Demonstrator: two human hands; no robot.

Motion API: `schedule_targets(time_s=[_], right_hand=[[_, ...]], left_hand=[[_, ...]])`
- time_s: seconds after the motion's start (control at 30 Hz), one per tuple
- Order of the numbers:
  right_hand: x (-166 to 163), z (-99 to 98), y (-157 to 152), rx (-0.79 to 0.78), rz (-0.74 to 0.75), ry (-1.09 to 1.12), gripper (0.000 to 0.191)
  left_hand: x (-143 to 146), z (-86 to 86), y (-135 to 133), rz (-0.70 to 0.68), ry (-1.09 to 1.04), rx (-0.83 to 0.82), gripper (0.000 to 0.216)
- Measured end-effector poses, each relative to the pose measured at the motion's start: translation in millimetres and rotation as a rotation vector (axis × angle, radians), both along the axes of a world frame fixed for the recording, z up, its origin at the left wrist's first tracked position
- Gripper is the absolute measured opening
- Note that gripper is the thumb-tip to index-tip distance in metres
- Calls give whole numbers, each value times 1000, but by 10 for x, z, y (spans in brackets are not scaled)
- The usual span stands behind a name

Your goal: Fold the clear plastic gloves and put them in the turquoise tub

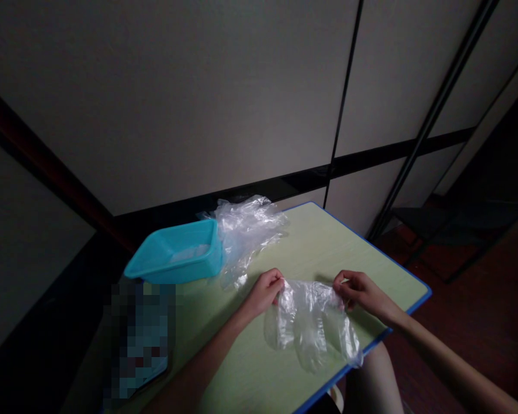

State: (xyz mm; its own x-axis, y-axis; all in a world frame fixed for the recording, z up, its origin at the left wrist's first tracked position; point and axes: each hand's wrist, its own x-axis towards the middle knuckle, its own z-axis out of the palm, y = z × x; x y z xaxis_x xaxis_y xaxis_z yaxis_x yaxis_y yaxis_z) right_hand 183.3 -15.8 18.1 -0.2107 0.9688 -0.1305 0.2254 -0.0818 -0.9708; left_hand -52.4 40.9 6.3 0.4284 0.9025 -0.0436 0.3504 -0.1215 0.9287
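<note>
Because the thin clear plastic piece [309,316] is so limp, both hands pinch it near opposite ends of its upper edge, probably to keep that edge drawn out. The left hand [267,287] grasps it just below and right of the frame's centre, and the right hand [357,290] grasps it farther right; its loose lobes spread below, reaching the near edge of the table [304,244]. A heap of similar film [250,221] lies near the middle of the frame beside the blue basket [198,268], perhaps set there to be within reach.

Whether the piece is a glove or a bag is hard to tell, since its layers overlap and shine. The pale contents [190,253] of the basket are indistinct, pixelation masks an object [142,339] at lower left, and the bottom of the frame cuts off the table and a leg [377,376]
</note>
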Motion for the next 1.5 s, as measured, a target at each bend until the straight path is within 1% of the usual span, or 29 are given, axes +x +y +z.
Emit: schedule_targets(time_s=[0.1,0.17,0.27,0.37,0.47,0.57,0.63,0.7,0.8,0.87,0.9,0.93,1.03,1.1,1.17,1.23,1.33,1.5], right_hand=[[-26,-146,34,-54,-23,21,26],[-36,-192,34,-82,-30,18,24],[-35,-204,21,-125,-34,12,25],[-34,-200,2,-170,-37,22,29],[-34,-225,-34,-203,-38,27,34],[26,-260,-91,-219,-12,-28,36],[124,-246,-132,-202,21,-110,35],[246,-178,-156,-97,23,-251,31],[366,-9,-123,209,-26,-545,25],[349,83,-42,395,9,-669,27],[312,106,14,476,70,-698,31],[261,112,79,549,162,-715,34],[90,39,293,707,485,-758,48],[8,-50,418,750,613,-800,56],[-35,-133,504,765,657,-843,61],[-52,-195,541,766,665,-884,62],[-80,-247,518,755,617,-948,61],[-177,-300,433,736,479,-1023,59]], left_hand=[[28,-144,142,-32,151,32,18],[56,-165,241,-69,244,87,18],[125,-109,396,-145,361,192,29],[253,-19,538,-227,452,302,28],[446,55,618,-281,511,411,28],[626,105,608,-272,535,515,19],[663,130,555,-237,530,570,14],[591,146,472,-198,509,606,17],[300,135,308,-141,456,633,18],[49,96,186,-83,413,638,18],[-71,69,127,-54,393,640,17],[-180,39,71,-19,376,641,17],[-408,-52,-50,68,340,643,17],[-477,-96,-83,100,321,645,16],[-500,-118,-87,112,303,648,16],[-500,-122,-75,107,286,649,16],[-493,-116,-59,98,268,644,16],[-500,-115,-70,89,254,630,17]])
